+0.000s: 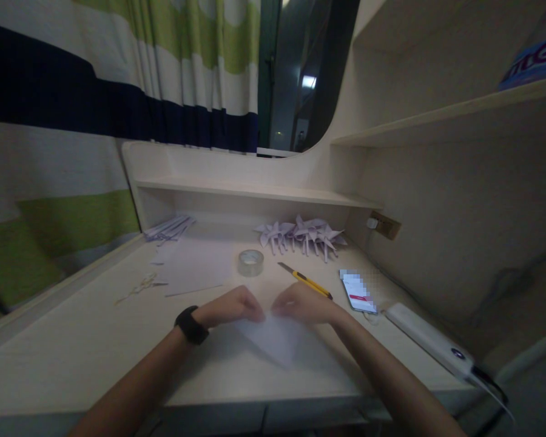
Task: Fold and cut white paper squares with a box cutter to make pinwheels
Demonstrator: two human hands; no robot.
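Observation:
A folded sheet of white paper [273,341] lies on the pale desk [86,346] right in front of me. My left hand [234,308] and my right hand [303,303] meet at its far edge. Both have their fingers curled and pinched on the paper's top corner. A dark band [191,326] is on my left wrist.
Behind my hands are a roll of clear tape [250,262], a yellow utility knife [306,280] and a group of folded paper cranes [303,233]. A phone [357,292] and a white power bank [430,338] lie to the right. Scissors [140,286] and loose sheets [195,267] lie to the left.

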